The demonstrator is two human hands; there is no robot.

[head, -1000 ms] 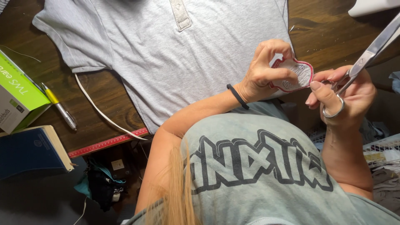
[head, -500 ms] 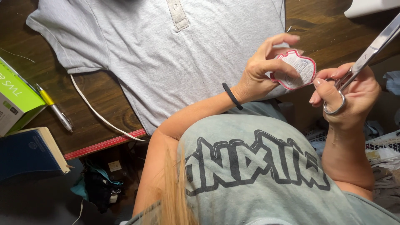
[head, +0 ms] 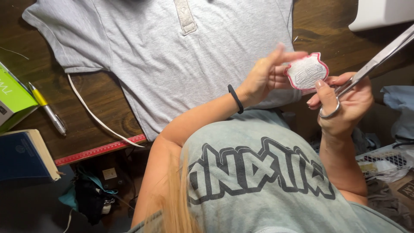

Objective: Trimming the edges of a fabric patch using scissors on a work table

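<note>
A small shield-shaped embroidered patch (head: 306,71), white in the middle with a pink stitched border, is pinched at its left edge by the fingertips of the left hand (head: 265,77), held in the air above the right edge of the table. The fingers close on the patch while the index finger points out over its top. Just beside it, the right hand (head: 345,103) grips a pair of long silver metal scissors (head: 374,62) — thumb through one ring, fingers wrapped around the handles, blades running up and to the right, away from the patch. How far the blades are parted cannot be told. A black band (head: 235,99) circles the left wrist.

Under the hands lies a light grey short-sleeved polo shirt (head: 172,56), spread flat with its button placket toward the top. A white cord (head: 97,116) curls out from beneath its sleeve toward a red ruler (head: 99,151) at the table edge. To the left sit a yellow and silver pen (head: 47,110), a green cardboard box (head: 13,97) and a dark blue book (head: 23,155). The person's own grey printed T-shirt (head: 258,181) fills the foreground and hides the near table edge.

The surface is a dark brown wooden table (head: 327,26) — a white object (head: 379,13) stands at its far right corner, and cluttered fabric and papers show at the lower right.
</note>
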